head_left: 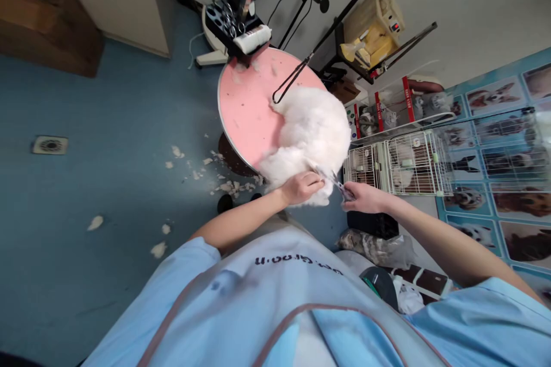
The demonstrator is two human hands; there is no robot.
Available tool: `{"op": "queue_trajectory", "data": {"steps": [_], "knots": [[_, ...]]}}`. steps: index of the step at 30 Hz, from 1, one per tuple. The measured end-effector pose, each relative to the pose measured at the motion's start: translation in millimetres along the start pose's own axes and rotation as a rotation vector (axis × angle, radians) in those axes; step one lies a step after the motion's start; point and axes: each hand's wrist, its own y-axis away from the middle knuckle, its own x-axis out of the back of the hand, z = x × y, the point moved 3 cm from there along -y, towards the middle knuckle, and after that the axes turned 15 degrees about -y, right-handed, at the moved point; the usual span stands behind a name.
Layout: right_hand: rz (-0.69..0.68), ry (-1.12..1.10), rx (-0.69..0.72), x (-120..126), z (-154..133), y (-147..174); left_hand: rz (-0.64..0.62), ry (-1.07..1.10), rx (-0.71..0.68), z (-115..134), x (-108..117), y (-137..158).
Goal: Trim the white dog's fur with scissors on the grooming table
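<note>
A fluffy white dog point(316, 126) is curled on the right side of a round pink grooming table point(247, 109), its coat overhanging the near edge. My left hand point(301, 188) is closed, fingers pinched in the fur at the dog's near end; whether a leg lies under that fur I cannot tell. From the right, my right hand point(361, 197) grips a pair of scissors point(338, 183) by the handles. Their blades point left into the coat, close to my left fingertips. Fur hides part of the blades.
A black grooming loop point(293, 80) hangs by the dog. Behind the table, a tool holder point(226, 17) carries several scissors and a white bottle point(253, 39). Fur clumps point(232, 187) litter the floor. White wire cages point(413, 163) and a plastic bag point(376, 248) stand right.
</note>
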Motion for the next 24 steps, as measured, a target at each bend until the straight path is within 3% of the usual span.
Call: {"op": "queue_trajectory", "data": {"steps": [3, 8, 13, 20, 24], "knots": [[0.031, 0.093, 0.0, 8, 4, 0, 0.044, 0.028, 0.0, 8, 1, -1], [-0.034, 0.234, 0.057, 27, -1, 6, 0.05, 0.124, 0.019, 24, -2, -5], [-0.07, 0.378, -0.015, 55, -14, 15, 0.094, 0.163, 0.042, 41, -7, -11], [-0.104, 0.525, -0.057, 73, -33, 18, 0.149, 0.17, 0.069, 56, -9, -20], [-0.046, 0.43, -0.002, 80, -35, 19, 0.196, 0.194, 0.074, 64, -7, -29]]}}
